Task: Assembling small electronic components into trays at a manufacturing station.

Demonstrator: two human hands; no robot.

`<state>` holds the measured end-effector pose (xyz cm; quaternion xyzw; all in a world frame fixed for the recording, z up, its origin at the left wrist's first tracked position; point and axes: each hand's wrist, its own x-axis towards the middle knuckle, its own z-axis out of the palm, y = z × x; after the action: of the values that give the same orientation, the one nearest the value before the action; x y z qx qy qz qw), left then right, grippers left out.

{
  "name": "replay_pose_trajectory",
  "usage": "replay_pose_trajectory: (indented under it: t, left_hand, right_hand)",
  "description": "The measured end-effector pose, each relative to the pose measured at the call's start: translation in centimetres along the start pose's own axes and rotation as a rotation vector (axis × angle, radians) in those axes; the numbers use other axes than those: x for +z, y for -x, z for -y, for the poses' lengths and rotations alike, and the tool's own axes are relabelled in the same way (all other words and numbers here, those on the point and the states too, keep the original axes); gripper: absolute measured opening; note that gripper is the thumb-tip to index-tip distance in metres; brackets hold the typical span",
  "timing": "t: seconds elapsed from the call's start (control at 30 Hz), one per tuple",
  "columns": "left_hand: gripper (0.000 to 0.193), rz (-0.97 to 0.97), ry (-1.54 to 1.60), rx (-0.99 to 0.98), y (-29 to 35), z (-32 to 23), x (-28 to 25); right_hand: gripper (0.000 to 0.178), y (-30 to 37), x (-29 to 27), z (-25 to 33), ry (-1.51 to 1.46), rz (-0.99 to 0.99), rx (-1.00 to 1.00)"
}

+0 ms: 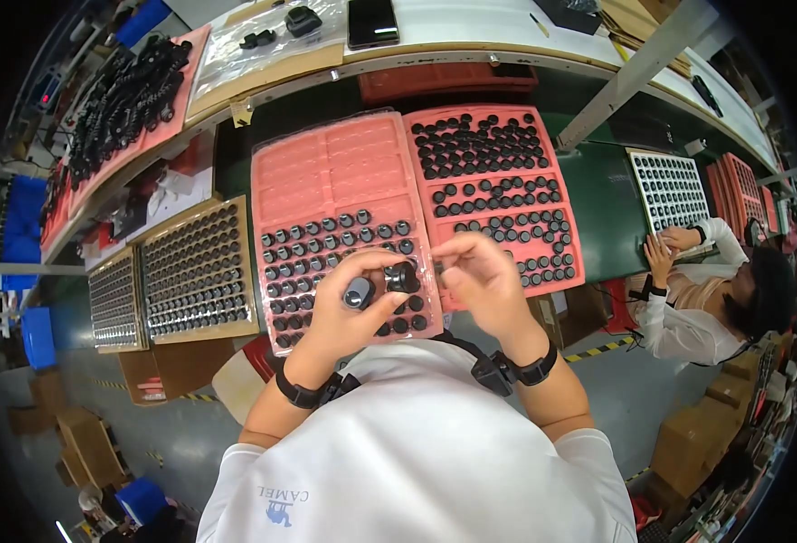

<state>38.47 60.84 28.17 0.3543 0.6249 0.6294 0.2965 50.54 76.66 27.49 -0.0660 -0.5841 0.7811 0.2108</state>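
Note:
My left hand is closed around a short black cylindrical part, held between thumb and fingers. A grey-topped, rounded black piece also sits in that hand, against the palm. Just to the right, my right hand has its thumb and fingertips drawn together; whatever they hold is too small and blurred to make out. Both hands are over a pink tray whose near part carries rows of small black parts. Beside it, a second pink tray is filled with black round caps.
Two cardboard-edged trays of dark parts lie at left. A shelf across the back bears black cables and a dark tablet-like device. A metal post rises at right, near a co-worker at a white tray.

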Motion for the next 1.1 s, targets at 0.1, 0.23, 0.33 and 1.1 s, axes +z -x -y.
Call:
replay_pose_trajectory:
  t: [0.1,0.23,0.33,1.1]
  left_hand:
    - [0.040,-0.022,-0.272,0.236,-0.4,0.1,0.6]
    - [0.041,-0.099,-0.398,0.298,0.3,0.0,0.8]
    - [0.040,-0.105,-0.346,0.287,0.6,0.3,0.8]
    - [0.041,-0.043,-0.263,0.296,0.4,-0.2,0.5]
  right_hand:
    - [0.027,-0.2,0.3,1.1,0.524,0.035,-0.193]
    - [0.024,-0.7,1.5,-0.5,0.648,0.034,-0.230]
    - [0.023,-0.4,2.0,-1.0,0.345,0.029,-0.117]
    - [0.020,0.2,2.1,-1.4,0.061,0.131,0.038]
